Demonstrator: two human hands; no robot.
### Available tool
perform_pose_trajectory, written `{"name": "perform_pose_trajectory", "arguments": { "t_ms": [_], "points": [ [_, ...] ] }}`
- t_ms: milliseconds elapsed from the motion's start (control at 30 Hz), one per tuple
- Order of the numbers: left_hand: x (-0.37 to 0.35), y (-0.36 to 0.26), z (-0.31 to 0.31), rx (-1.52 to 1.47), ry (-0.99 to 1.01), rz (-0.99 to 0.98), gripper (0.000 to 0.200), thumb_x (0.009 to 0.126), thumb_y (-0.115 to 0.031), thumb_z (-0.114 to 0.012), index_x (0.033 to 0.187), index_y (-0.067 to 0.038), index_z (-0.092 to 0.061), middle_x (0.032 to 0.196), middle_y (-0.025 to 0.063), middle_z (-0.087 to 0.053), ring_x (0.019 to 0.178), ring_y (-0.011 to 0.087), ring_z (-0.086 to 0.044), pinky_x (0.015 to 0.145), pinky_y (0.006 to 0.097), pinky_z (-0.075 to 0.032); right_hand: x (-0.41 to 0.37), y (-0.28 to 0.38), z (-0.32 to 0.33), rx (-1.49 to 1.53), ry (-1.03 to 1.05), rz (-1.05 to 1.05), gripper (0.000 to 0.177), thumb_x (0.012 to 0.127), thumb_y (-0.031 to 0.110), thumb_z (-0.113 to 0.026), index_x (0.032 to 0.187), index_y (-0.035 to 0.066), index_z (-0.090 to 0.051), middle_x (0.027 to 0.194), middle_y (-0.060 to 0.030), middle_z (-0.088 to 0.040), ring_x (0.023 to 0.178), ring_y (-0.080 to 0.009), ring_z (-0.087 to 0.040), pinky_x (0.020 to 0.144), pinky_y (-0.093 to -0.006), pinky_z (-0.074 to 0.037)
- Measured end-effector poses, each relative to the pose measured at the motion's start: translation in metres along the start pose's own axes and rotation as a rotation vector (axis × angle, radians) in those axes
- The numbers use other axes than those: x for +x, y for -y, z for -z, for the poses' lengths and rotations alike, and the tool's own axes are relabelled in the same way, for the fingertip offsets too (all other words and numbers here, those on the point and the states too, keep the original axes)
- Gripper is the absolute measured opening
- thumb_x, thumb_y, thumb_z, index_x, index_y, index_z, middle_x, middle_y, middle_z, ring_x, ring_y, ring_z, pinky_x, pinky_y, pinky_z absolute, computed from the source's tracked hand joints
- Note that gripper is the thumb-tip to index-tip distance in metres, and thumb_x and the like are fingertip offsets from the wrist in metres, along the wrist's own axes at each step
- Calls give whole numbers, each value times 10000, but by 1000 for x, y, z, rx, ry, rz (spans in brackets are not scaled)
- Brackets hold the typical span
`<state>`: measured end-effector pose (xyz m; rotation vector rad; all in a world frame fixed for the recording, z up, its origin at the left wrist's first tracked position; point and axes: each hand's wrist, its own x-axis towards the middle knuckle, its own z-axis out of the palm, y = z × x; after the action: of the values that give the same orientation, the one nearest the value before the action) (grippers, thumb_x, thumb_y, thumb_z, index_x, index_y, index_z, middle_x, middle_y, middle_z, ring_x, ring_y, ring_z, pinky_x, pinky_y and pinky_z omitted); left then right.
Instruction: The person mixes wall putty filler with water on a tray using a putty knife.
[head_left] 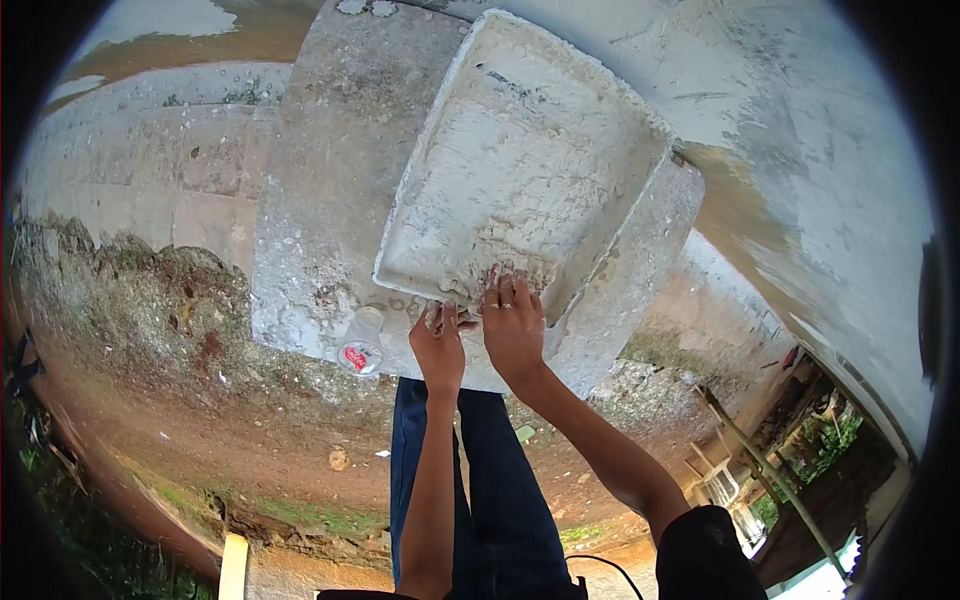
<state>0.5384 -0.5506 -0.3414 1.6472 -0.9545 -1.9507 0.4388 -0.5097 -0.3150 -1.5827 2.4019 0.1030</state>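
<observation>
A rectangular shallow tray [408, 212], coated in whitish paste, lies at an angle on a grey slab. Wet paste [530, 150] covers its floor and is scraped and lumpy at the near end. My right hand [514, 330] reaches over the near rim, its fingers stretched into the paste and their tips smeared white. Just left of it, my left hand [437, 350] is closed at the outside of the near rim, fingers curled and smeared. What its fingers hold, if anything, is hidden. A clear plastic cup [362, 345] with a red label lies on the slab left of my left hand.
The stained grey slab [330, 180] extends around the tray. A pale plastered wall [800, 190] rises on the right. My legs in blue jeans [510, 490] stand at the slab's near edge. Brown dirt ground [290, 440] and a wooden pole [770, 475] are lower down.
</observation>
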Motion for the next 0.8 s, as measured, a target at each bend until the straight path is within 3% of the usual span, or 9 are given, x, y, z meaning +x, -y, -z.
{"name": "perform_pose_trajectory", "arguments": {
  "t_ms": [133, 200, 233, 267, 333, 433, 567, 700, 800],
  "points": [
    [1, -2, 0, -5, 27, 4, 196, 971, -81, -490, 971, 97, -570, 831, 92, -607, 717, 173, -639, 620, 313, -566, 30, -17, 18, 166, 65, -23, 202, 731, 90, -604, 882, -26, -672, 869, -178, -651, 955, -287, -610, 729, -422, -520],
    [1, 3, 3, -53, 31, 9, 197, 972, -82, -486, 962, 97, -570, 822, 89, -601, 723, 183, -649, 622, 316, -570, 52, -35, 56, 325, 139, -224, 138, 738, 85, -594, 813, 5, -679, 813, -173, -633, 885, -317, -621, 705, -435, -523],
    [2, 7, 5, -36, 40, 6, 197, 974, -85, -484, 950, 94, -564, 815, 88, -593, 729, 191, -657, 623, 318, -572, 62, -60, 54, 471, 26, -300, 138, 749, 92, -575, 798, 3, -667, 767, -211, -629, 780, -375, -623, 695, -464, -513],
    [3, 8, 5, -21, 51, 1, 198, 975, -89, -483, 938, 91, -558, 807, 86, -585, 734, 200, -665, 624, 320, -575, 81, -86, 64, 514, 125, -375, 183, 751, 108, -560, 782, -53, -641, 734, -270, -617, 742, -428, -617, 687, -482, -495],
    [0, 3, 0, -36, 35, -2, 192, 969, -89, -493, 915, 84, -555, 769, 77, -583, 725, 184, -663, 620, 309, -571, 106, -135, 49, 637, 243, -458, 311, 713, 171, -563, 771, -131, -603, 750, -341, -596, 781, -465, -619, 707, -473, -482],
    [2, 5, 2, -43, 18, -12, 193, 963, -97, -505, 896, 77, -551, 718, 67, -576, 703, 170, -658, 610, 301, -569, 120, -143, 72, 538, 293, -431, 332, 712, 188, -577, 781, -136, -598, 756, -345, -596, 780, -463, -623, 710, -465, -478],
    [2, 6, 5, -19, 43, -13, 192, 963, -99, -511, 922, 83, -557, 739, 73, -587, 681, 160, -643, 603, 302, -569, 112, -132, 114, 647, 85, -601, 259, 740, 136, -547, 850, -81, -636, 795, -297, -630, 750, -445, -615, 697, -460, -481],
    [1, 3, 1, -20, 20, -29, 187, 962, -96, -515, 925, 80, -565, 741, 63, -577, 673, 139, -622, 600, 298, -569, 106, -103, 86, 332, -276, -368, 169, 772, 64, -554, 861, -5, -679, 787, -229, -650, 836, -363, -620, 685, -428, -514],
    [0, 2, 1, -25, 28, -21, 188, 961, -95, -519, 942, 86, -567, 752, 63, -574, 677, 137, -619, 597, 295, -567, 82, -61, 37, -22, -168, -115, 182, 760, 69, -586, 900, -8, -673, 885, -180, -656, 961, -295, -592, 758, -386, -523]
  ]
}}
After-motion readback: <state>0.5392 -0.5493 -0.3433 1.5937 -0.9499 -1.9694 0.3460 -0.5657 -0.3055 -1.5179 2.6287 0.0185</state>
